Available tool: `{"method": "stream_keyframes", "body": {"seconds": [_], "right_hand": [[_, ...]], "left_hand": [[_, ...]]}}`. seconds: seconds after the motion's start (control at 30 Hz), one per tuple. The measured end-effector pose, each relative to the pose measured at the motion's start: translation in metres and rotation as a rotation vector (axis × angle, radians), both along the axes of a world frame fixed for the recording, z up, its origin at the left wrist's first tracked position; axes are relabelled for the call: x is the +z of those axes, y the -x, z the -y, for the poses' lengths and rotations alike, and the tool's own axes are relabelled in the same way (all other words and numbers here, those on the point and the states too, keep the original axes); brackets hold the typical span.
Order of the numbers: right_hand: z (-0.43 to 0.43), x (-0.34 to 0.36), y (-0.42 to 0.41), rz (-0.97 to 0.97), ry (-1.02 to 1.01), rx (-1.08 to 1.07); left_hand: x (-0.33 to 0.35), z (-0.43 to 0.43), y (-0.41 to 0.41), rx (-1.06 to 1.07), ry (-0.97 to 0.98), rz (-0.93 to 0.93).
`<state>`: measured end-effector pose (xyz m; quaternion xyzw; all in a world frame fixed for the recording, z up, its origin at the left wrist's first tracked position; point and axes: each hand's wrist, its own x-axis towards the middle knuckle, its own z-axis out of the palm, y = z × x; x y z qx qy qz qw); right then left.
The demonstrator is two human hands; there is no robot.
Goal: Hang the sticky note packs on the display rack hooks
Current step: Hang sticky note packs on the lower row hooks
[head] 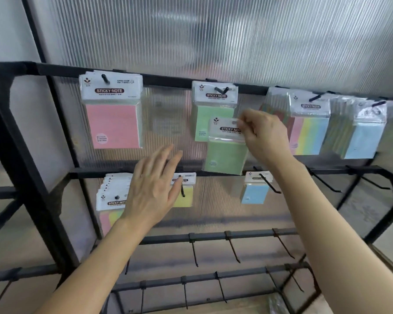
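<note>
right grip: your right hand (267, 133) pinches the white header card (225, 129) of a green sticky note pack (226, 155), thumb and fingers closed on the top right corner. Holding there leaves the hang hole, just left of the pinch, free.
pack: dangles straight below the grip, slightly tilted, on no hook yet.
target hook: black hook (222, 89) up and a little left of the pinch. It already carries a hung green pack (203, 118), so probably a colour match.
left hand: your left hand (153, 191) is down-left of the grip, fingers straight and spread, holding nothing. Likely waiting to steady the pack.
rack: display rack (61, 69) bar runs above the grip; bare hooks (233, 250) are well below it.
next: likely lift, line the hole up with the hook tip, push back.
risk: the pack swings off one corner, so the hole may miss the tip.
</note>
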<state>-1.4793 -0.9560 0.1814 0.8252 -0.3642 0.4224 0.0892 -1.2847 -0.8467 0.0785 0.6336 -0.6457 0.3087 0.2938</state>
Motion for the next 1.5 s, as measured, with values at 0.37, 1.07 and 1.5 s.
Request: {"method": "stream_keyframes", "body": {"seconds": [0.37,1.07,1.5], "right_hand": [[0.014,0.059,-0.006,0.045,-0.067,0.197],[0.025,0.061,-0.018,0.013,-0.158,0.256],[0.044,0.058,-0.038,-0.05,-0.038,0.025]], "left_hand": [[0.021,0.0,0.008,0.107,0.063,0.002],[0.013,0.0,0.013,0.18,0.041,-0.046],[0.014,0.001,0.008,0.185,0.055,-0.06]]}}
